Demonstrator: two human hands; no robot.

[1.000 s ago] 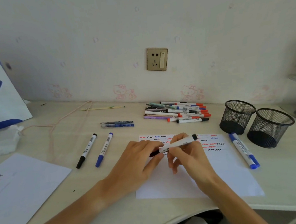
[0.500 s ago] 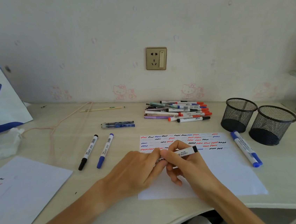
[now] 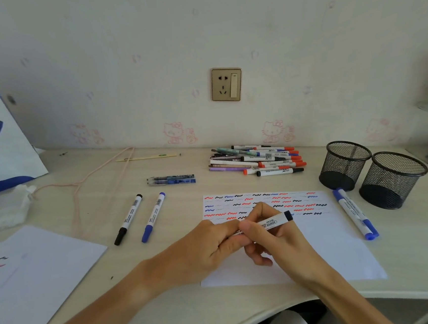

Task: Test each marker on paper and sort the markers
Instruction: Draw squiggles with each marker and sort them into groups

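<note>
Both hands, the left hand (image 3: 206, 247) and the right hand (image 3: 274, 240), have pulled the white marker with the black end (image 3: 274, 221) closer and lower over the paper, hiding its cap.

You have two mesh cups (image 3: 344, 165) at the right of the frame, touching each other. Two sheets of paper lie on the surface: one under your hands (image 3: 330, 250), one at lower left (image 3: 34, 270). Loose markers number four: a black one (image 3: 128, 219) and a blue one (image 3: 153, 217) left of centre, a blue one (image 3: 355, 212) at right, and the black one you hold (image 3: 274, 221). Two capped pens (image 3: 171, 180) lie side by side above those. The pile of markers (image 3: 260, 160) at upper centre is too tangled to count exactly.
</note>
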